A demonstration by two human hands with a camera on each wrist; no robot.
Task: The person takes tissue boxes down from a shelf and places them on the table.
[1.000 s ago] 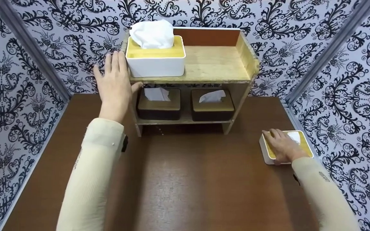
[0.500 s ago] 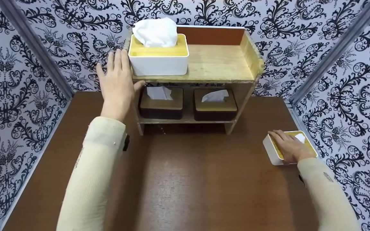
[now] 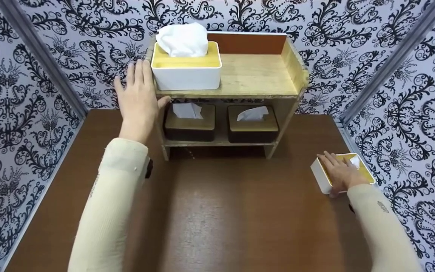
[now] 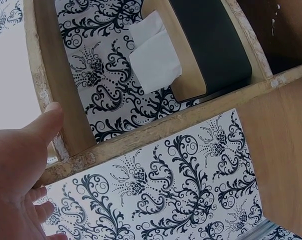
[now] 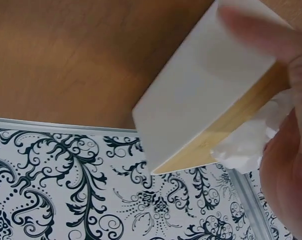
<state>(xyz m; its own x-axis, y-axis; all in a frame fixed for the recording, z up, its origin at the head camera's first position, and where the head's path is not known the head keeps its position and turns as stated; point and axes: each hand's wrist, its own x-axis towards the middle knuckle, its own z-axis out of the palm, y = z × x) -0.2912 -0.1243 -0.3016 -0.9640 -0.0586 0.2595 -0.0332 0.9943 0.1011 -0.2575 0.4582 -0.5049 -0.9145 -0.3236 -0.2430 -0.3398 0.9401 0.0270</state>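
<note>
My left hand (image 3: 137, 104) rests along the left side of a small wooden shelf (image 3: 255, 75), fingers straight, thumb at its front edge. Beside those fingers, a white tissue box (image 3: 185, 77) with a yellow lid and a puffed tissue stands on the top board. Low on the right, my right hand (image 3: 340, 173) holds a second white tissue box (image 3: 319, 177) across its lid. In the right wrist view the thumb (image 5: 271, 35) lies blurred over that box's white side (image 5: 206, 80); the other fingers are largely hidden.
Two dark tissue boxes (image 3: 189, 130) with wooden lids stand on the shelf's lower board. Brown tabletop (image 3: 210, 211) stretches in front of the shelf. Patterned walls (image 3: 410, 151) enclose the back and both sides, the right one close behind the held box.
The white box under my right hand has turned slightly and shifted a little to the right. My right fingers now spread more over it. The left hand stays against the shelf.
</note>
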